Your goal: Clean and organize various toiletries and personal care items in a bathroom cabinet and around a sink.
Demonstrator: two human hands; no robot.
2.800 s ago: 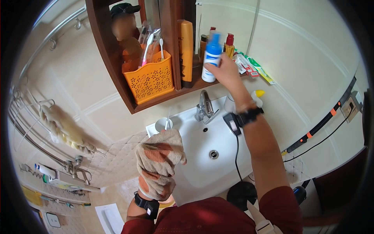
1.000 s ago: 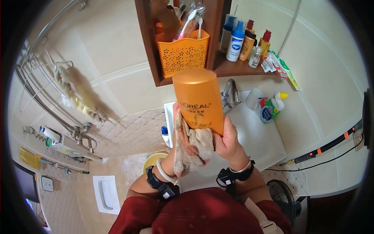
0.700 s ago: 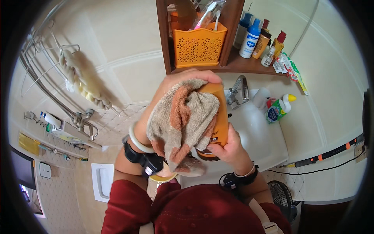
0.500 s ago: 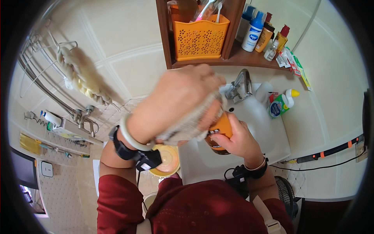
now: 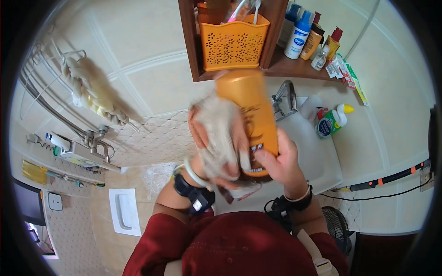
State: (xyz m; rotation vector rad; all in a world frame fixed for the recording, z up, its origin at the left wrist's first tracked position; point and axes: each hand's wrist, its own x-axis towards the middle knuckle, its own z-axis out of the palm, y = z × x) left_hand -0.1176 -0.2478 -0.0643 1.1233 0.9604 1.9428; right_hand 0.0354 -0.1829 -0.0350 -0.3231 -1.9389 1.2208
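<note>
A tall orange bottle (image 5: 260, 119) with dark printing is raised over the near left part of the sink. My right hand (image 5: 286, 162) is closed round its lower end, thumb across the front. Against the bottle's left side is a crumpled beige cloth (image 5: 216, 131) with pinkish-orange patches, blurred by motion. My left hand (image 5: 199, 168) is wrapped in this cloth and grips it; most of its fingers are hidden underneath. The cloth hangs down below that hand.
Behind the bottle rises the chrome tap (image 5: 290, 99) of the white sink (image 5: 317, 156). A green-and-white bottle (image 5: 330, 122) with a yellow cap stands at its right edge. Above, a brown shelf (image 5: 294, 70) bears an orange basket (image 5: 235, 48) and several bottles.
My left hand has drawn back down and left from over the bottle's top, bringing the cloth to its side. More of the orange bottle now shows, and it stands more upright.
</note>
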